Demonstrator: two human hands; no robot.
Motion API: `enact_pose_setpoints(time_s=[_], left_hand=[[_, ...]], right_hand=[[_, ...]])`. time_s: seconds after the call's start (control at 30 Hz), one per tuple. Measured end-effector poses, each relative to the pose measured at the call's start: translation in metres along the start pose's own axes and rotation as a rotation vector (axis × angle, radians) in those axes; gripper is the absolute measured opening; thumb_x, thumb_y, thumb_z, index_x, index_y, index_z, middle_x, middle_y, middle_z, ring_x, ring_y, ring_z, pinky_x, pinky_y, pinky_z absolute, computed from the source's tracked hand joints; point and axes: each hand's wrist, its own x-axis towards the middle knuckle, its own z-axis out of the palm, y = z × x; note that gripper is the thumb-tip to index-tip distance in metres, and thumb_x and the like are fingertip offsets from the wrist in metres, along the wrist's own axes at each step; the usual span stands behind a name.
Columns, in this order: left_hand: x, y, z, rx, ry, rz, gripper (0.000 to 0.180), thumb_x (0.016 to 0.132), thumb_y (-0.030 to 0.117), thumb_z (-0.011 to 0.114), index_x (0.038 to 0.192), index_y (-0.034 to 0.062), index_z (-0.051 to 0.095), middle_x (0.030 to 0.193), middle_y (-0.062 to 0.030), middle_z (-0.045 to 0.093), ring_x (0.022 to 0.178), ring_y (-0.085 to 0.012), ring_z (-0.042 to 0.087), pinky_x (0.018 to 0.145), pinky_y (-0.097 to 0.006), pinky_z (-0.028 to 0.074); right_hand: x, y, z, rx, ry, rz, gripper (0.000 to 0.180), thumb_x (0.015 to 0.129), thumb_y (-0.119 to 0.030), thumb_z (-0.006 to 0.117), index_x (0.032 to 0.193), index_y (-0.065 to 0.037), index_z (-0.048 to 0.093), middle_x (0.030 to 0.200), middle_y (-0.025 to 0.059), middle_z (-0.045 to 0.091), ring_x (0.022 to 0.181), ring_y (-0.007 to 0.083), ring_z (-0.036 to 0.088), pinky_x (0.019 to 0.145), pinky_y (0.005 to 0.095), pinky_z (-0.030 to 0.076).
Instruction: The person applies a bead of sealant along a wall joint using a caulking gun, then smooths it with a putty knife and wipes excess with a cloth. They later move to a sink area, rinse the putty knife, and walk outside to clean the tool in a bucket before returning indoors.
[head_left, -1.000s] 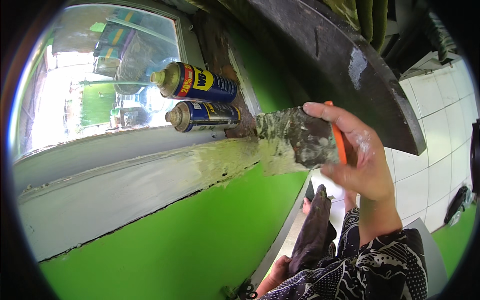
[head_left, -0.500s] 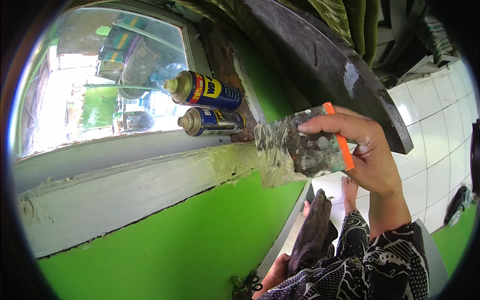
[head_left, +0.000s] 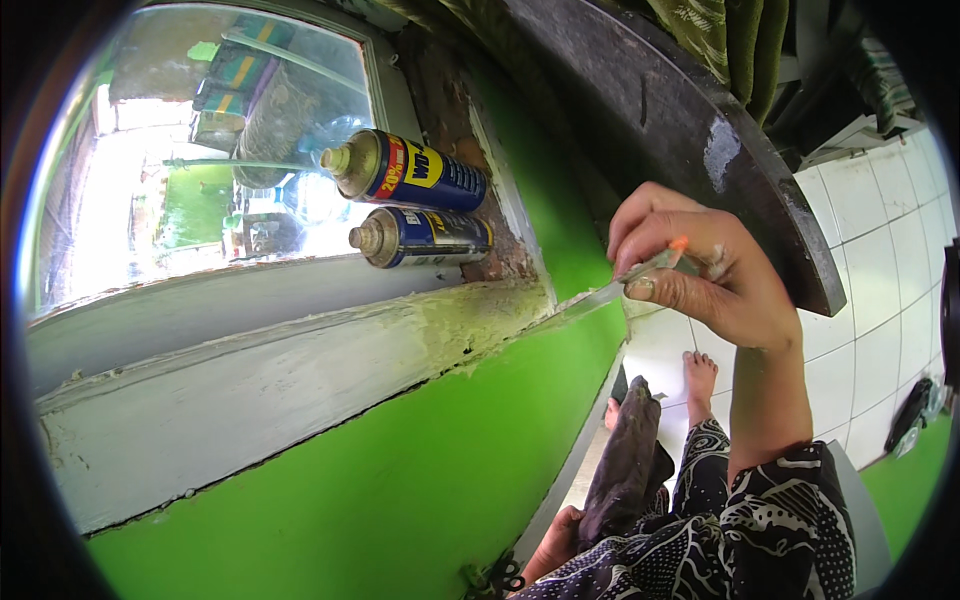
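Note:
My right hand [head_left: 715, 265] pinches a putty scraper [head_left: 605, 295] between thumb and fingers. A bit of orange shows at its gripped end. Turned nearly edge-on, its blade points left toward the end of the white window sill [head_left: 240, 390], where pale yellowish putty [head_left: 470, 320] is smeared. Whether the blade touches the sill, I cannot tell. Low in the view, my left hand [head_left: 556, 545] is closed around a dark, dirty cloth [head_left: 622, 485] that hangs beside my legs.
Two spray cans, an upper one [head_left: 405, 172] and a lower one [head_left: 420, 237], stand on the ledge by the window [head_left: 210, 160]. A dark curved-edged tabletop [head_left: 690, 130] juts above my right hand. Below the sill is a green wall [head_left: 330, 490]; white floor tiles [head_left: 870, 280] lie to the right.
The scraper has turned from showing its putty-smeared face to nearly edge-on, its blade now aimed at the sill's end. My right thumb has come into view; my left hand keeps the cloth.

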Motion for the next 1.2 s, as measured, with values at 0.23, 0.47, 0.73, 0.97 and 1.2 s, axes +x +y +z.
enact_pose_setpoints(time_s=[0.23, 0.47, 0.73, 0.97, 1.2], left_hand=[[0.006, -0.001, -0.008, 0.012, -0.015, 0.016, 0.049, 0.079, 0.026, 0.039, 0.111, -0.0059, 0.059, 0.108, -0.0208, 0.065, 0.094, -0.0328, 0.062, 0.091, -0.041, 0.047], [0.005, -0.006, -0.012, -0.097, -0.067, 0.026, 0.048, 0.079, 0.025, 0.039, 0.109, -0.0054, 0.059, 0.108, -0.0209, 0.065, 0.093, -0.0330, 0.062, 0.091, -0.040, 0.047], [0.012, -0.011, -0.029, -0.120, -0.105, 0.060, 0.049, 0.080, 0.026, 0.038, 0.110, -0.0063, 0.059, 0.110, -0.0208, 0.064, 0.095, -0.0319, 0.061, 0.093, -0.039, 0.046], [0.040, -0.026, -0.136, 0.147, 0.201, 0.222, 0.052, 0.079, 0.027, 0.038, 0.113, -0.0069, 0.058, 0.112, -0.0210, 0.064, 0.097, -0.0327, 0.061, 0.094, -0.040, 0.045], [0.029, -0.017, -0.087, 0.075, 0.088, 0.123, 0.052, 0.080, 0.027, 0.038, 0.113, -0.0068, 0.058, 0.113, -0.0219, 0.063, 0.098, -0.0334, 0.060, 0.095, -0.041, 0.045]], right_hand=[[0.023, 0.034, 0.008, 0.263, -0.080, 0.159, 0.022, 0.079, -0.013, 0.074, 0.092, 0.000, 0.061, 0.086, 0.0041, 0.060, 0.080, 0.0107, 0.056, 0.073, 0.0251, 0.044], [0.052, 0.053, 0.026, 0.255, -0.184, 0.208, 0.022, 0.079, -0.011, 0.074, 0.095, -0.001, 0.063, 0.077, -0.0057, 0.055, 0.073, 0.0041, 0.048, 0.067, 0.0220, 0.040], [0.073, 0.057, 0.018, 0.362, -0.236, 0.220, 0.029, 0.079, -0.011, 0.074, 0.103, 0.002, 0.065, 0.078, -0.0070, 0.054, 0.075, 0.0057, 0.048, 0.073, 0.0216, 0.039], [0.086, 0.059, 0.021, 0.278, -0.330, 0.212, 0.027, 0.077, -0.009, 0.074, 0.100, 0.001, 0.066, 0.077, -0.0068, 0.057, 0.074, 0.0047, 0.051, 0.072, 0.0235, 0.041], [0.084, 0.050, 0.022, 0.307, -0.305, 0.174, 0.018, 0.076, -0.007, 0.073, 0.091, 0.000, 0.067, 0.072, -0.0056, 0.056, 0.069, 0.0043, 0.050, 0.068, 0.0226, 0.042]])
